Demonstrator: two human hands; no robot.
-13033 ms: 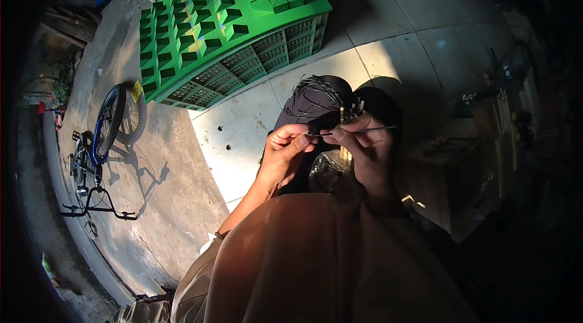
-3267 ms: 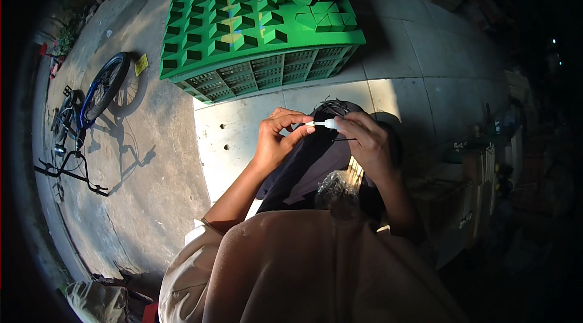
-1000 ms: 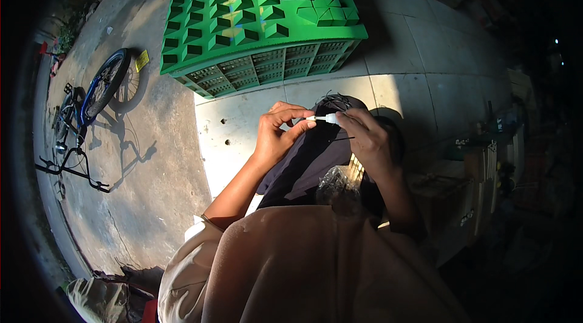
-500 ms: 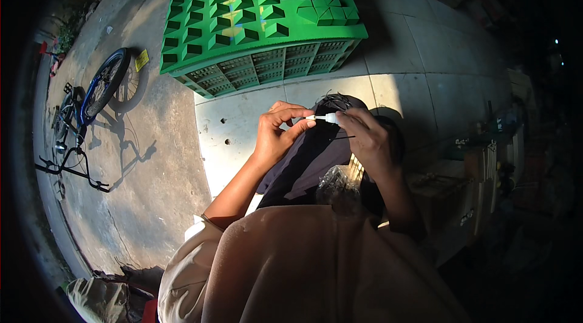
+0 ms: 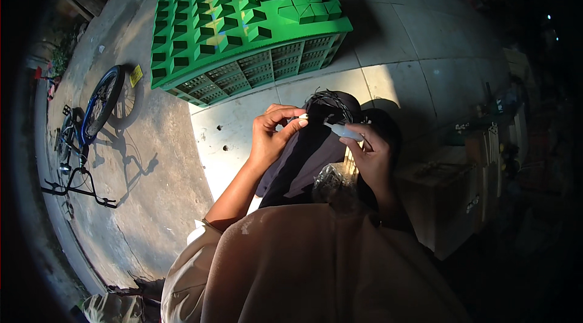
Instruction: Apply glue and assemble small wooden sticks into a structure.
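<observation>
My left hand [image 5: 273, 130] pinches a small whitish piece [image 5: 303, 116] between thumb and fingertips, above my thigh. In my right hand [image 5: 371, 151] is a small, translucent white squeeze bottle [image 5: 346, 131] with a narrow nozzle. The nozzle points left toward the whitish piece, with a gap between them. A bundle of thin black strands [image 5: 333, 103] lies on my dark trousers just beyond the hands. Nearer my body, a clear crinkled plastic bag [image 5: 333, 182] rests on my lap, with pale thin sticks [image 5: 350, 164] beside it, partly hidden by my right hand.
Ahead stands a green plastic crate [image 5: 243, 74] topped by a green board [image 5: 182, 77] bearing rows and a heap of green wedge blocks [image 5: 261, 33]. A bicycle [image 5: 91, 122] is on the concrete at left. Wooden boxes [image 5: 440, 192] stand in shadow at right.
The bottle's nozzle has drawn away from the whitish piece, and my right hand has tilted the bottle so its body shows. My left hand keeps its pinch. The view has shifted slightly.
</observation>
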